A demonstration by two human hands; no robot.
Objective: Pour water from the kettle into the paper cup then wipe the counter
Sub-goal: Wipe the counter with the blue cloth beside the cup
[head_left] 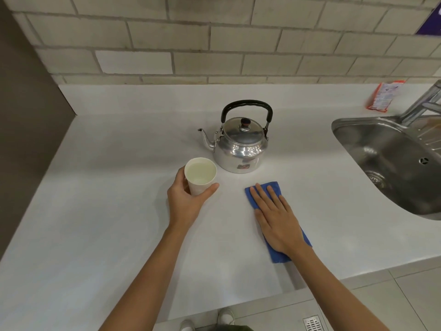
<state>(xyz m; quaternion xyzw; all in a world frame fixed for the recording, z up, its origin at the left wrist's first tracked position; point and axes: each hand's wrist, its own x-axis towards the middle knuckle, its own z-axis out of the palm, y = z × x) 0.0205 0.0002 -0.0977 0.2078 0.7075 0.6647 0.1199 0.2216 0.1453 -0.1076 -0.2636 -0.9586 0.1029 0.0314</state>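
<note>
A person's left hand [188, 199] is gripping the filled paper cup [200, 176] beside the kettle [241, 145]. Their right hand [276, 216] is pressing flat, fingers spread, on a blue cloth [278, 220], seemingly beginning to wipe the counter [107, 187]; sweeping strokes come next.

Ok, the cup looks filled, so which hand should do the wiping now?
The right hand. It already lies flat on the blue cloth on the counter, in front of the kettle. The left hand is wrapped around the paper cup, which holds water.
</note>
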